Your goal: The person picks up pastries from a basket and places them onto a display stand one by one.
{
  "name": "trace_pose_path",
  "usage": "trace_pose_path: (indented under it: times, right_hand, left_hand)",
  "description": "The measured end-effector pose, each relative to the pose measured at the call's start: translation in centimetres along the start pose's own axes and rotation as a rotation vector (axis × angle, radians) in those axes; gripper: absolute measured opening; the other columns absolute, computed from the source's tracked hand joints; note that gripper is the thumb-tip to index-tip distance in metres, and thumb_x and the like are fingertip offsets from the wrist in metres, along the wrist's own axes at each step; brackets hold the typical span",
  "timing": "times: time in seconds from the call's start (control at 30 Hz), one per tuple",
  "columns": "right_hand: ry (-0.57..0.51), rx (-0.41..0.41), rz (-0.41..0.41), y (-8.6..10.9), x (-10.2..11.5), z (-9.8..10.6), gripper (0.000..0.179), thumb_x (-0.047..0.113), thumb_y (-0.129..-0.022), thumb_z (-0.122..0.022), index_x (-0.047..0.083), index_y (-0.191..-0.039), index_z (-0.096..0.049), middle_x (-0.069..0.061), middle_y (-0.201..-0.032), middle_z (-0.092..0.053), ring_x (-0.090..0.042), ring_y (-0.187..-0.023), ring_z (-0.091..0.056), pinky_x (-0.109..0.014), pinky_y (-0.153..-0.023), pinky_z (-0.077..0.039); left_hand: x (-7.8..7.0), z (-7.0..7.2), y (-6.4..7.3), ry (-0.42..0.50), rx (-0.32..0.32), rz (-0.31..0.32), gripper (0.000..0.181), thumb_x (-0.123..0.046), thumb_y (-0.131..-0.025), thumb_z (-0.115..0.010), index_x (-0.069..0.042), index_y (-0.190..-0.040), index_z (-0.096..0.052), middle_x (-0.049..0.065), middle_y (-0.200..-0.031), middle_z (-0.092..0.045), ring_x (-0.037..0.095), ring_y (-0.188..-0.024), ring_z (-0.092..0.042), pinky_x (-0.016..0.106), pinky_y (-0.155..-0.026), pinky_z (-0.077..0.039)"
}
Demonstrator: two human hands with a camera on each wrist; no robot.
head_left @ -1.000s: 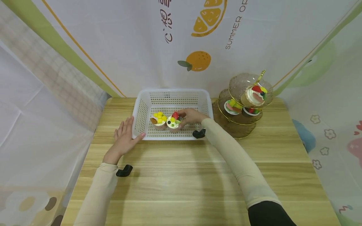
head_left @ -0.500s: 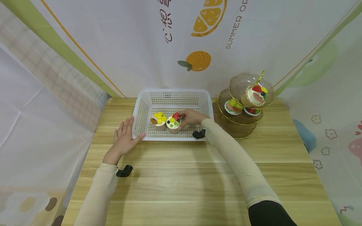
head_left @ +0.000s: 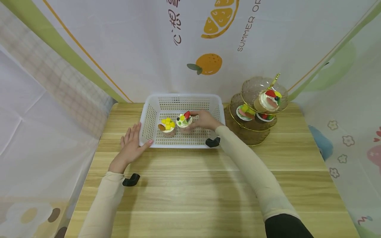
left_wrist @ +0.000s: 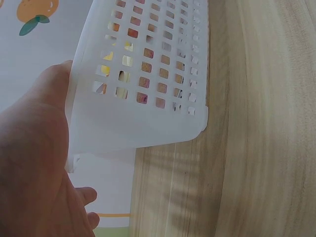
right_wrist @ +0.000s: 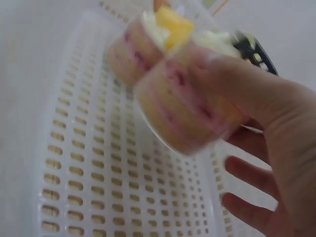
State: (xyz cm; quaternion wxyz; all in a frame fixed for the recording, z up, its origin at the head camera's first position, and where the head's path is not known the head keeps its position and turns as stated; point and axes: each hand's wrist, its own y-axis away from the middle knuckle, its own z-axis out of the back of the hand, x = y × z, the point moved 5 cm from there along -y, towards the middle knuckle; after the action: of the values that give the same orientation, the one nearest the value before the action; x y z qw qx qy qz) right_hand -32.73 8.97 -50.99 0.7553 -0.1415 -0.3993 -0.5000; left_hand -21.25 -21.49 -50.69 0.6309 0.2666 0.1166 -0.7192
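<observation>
My right hand (head_left: 204, 119) grips a dessert cup (head_left: 184, 123) topped with cream, a strawberry and other fruit. The right wrist view shows its layered cake side (right_wrist: 185, 106) tilted above the basket floor, thumb across it. Just left of it, a second dessert cup (head_left: 167, 127) with yellow fruit cubes stands inside the white plastic basket (head_left: 181, 145). At the basket's front left corner rests my left hand (head_left: 130, 145), its fingers straight along the outside and the thumb on the front rim. From the left wrist, the thumb (left_wrist: 54, 81) lies against the basket's upper edge.
A tiered glass stand (head_left: 247, 134) with gold rims is close to the basket's right side. On it are a fruit-topped cup (head_left: 268, 100) at the top and two more dessert cups below. A printed curtain (head_left: 134, 59) hangs behind the wooden table (head_left: 184, 185).
The strawberry-topped cup has risen off the basket floor and shifted a little away from the other cup, along with my right hand. My left hand has not moved.
</observation>
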Motion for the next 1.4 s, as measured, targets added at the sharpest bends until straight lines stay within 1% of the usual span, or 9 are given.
trace_pose_path:
  times: [0.23,0.4,0.57,0.73,0.93,1.07,1.17,1.23,1.4]
  right_hand:
    - [-0.006,-0.192,0.025,2.2,0.9,2.0,0.083,0.045,-0.071,-0.087,0.012,-0.140,-0.057,-0.007,-0.141,-0.061,-0.027,-0.133,-0.054,-0.046,-0.111,-0.044]
    - [-0.056,-0.286,0.011,4.1,1.4,2.8,0.081,0.048,-0.068,-0.088,0.015,-0.138,-0.060,-0.005,-0.135,-0.064,-0.026,-0.126,-0.057,-0.047,-0.105,-0.047]
    - [-0.080,-0.372,0.052,6.3,2.0,3.3,0.076,0.041,-0.071,-0.088,0.014,-0.136,-0.061,-0.005,-0.136,-0.065,-0.026,-0.125,-0.057,-0.047,-0.105,-0.046]
    - [-0.108,-0.447,0.073,9.1,1.8,3.9,0.072,0.041,-0.073,-0.087,0.016,-0.136,-0.062,-0.006,-0.136,-0.064,-0.025,-0.126,-0.057,-0.047,-0.105,-0.046]
    - [-0.136,-0.544,0.072,13.5,0.6,5.0,0.069,0.036,-0.072,-0.088,0.013,-0.133,-0.064,-0.011,-0.128,-0.067,-0.032,-0.116,-0.058,-0.051,-0.098,-0.046]
    - [-0.101,-0.620,0.026,16.5,-1.1,5.4,0.069,0.031,-0.070,-0.090,0.009,-0.130,-0.065,-0.014,-0.128,-0.067,-0.032,-0.119,-0.059,-0.053,-0.103,-0.044]
    - [-0.096,-0.684,-0.005,18.8,-2.4,5.4,0.068,0.027,-0.069,-0.091,0.007,-0.128,-0.067,-0.016,-0.127,-0.068,-0.031,-0.117,-0.060,-0.048,-0.103,-0.044]
    - [-0.106,-0.713,-0.018,20.3,-3.3,5.3,0.066,0.024,-0.069,-0.091,0.007,-0.128,-0.067,-0.015,-0.125,-0.069,-0.029,-0.112,-0.060,-0.043,-0.098,-0.046]
    - [-0.132,-0.776,-0.061,23.2,-5.5,4.8,0.058,0.021,-0.072,-0.090,0.010,-0.125,-0.069,-0.010,-0.112,-0.069,-0.010,-0.098,-0.057,-0.023,-0.085,-0.046]
  left_hand:
    - [0.1,0.0,-0.1,0.000,-0.001,-0.007,0.097,-0.063,-0.096,-0.046,-0.024,-0.158,0.018,0.016,-0.167,0.014,0.046,-0.151,0.017,0.074,-0.111,0.012]
    - [0.0,0.1,0.0,0.005,0.001,-0.010,0.098,-0.063,-0.096,-0.047,-0.023,-0.158,0.017,0.017,-0.167,0.014,0.046,-0.151,0.017,0.075,-0.111,0.012]
    - [-0.2,0.2,0.1,0.006,0.000,-0.008,0.097,-0.062,-0.096,-0.047,-0.021,-0.158,0.016,0.018,-0.167,0.013,0.047,-0.151,0.016,0.075,-0.111,0.011]
    - [-0.3,0.3,0.2,0.010,0.002,-0.003,0.097,-0.060,-0.097,-0.048,-0.021,-0.159,0.016,0.020,-0.167,0.012,0.047,-0.151,0.016,0.075,-0.111,0.012]
    - [-0.4,0.4,0.2,0.006,-0.008,-0.003,0.097,-0.060,-0.096,-0.048,-0.020,-0.159,0.015,0.020,-0.167,0.010,0.047,-0.152,0.014,0.075,-0.111,0.010]
    - [-0.5,0.4,0.2,0.005,-0.009,-0.004,0.097,-0.061,-0.096,-0.047,-0.021,-0.159,0.015,0.019,-0.167,0.011,0.047,-0.152,0.014,0.075,-0.111,0.010]
    - [-0.6,0.3,0.2,0.007,-0.007,-0.005,0.097,-0.061,-0.096,-0.047,-0.020,-0.159,0.015,0.019,-0.167,0.010,0.047,-0.152,0.013,0.075,-0.111,0.010]
    - [-0.6,0.3,0.2,0.006,-0.006,-0.006,0.097,-0.061,-0.096,-0.047,-0.020,-0.159,0.014,0.019,-0.167,0.011,0.047,-0.152,0.014,0.075,-0.111,0.010]
    - [-0.6,0.3,0.3,0.009,0.003,-0.008,0.098,-0.062,-0.096,-0.047,-0.019,-0.159,0.016,0.019,-0.166,0.013,0.047,-0.151,0.015,0.075,-0.111,0.011]
